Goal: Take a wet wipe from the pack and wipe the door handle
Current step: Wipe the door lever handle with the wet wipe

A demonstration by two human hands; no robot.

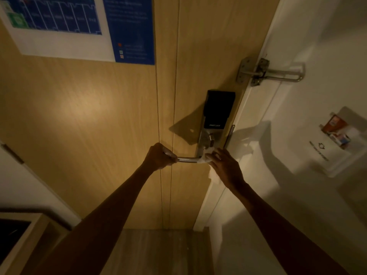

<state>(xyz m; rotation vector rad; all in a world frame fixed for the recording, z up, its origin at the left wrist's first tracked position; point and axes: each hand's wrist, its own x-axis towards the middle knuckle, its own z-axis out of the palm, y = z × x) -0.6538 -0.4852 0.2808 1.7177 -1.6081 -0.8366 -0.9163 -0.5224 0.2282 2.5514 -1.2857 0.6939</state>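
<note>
A silver lever door handle (187,159) sticks out leftward from a smart lock (217,112) on the wooden door (99,116). My left hand (158,156) grips the free end of the handle. My right hand (225,165) holds a white wet wipe (215,178) pressed around the handle's root near the lock plate; part of the wipe hangs below my palm. The wipe pack is not in view.
A metal swing-bar door guard (272,71) sits above the lock on the white frame. A key-card holder (337,135) with cards hangs on the right wall. An evacuation plan poster (79,26) is on the door. A wooden cabinet (23,235) stands at lower left.
</note>
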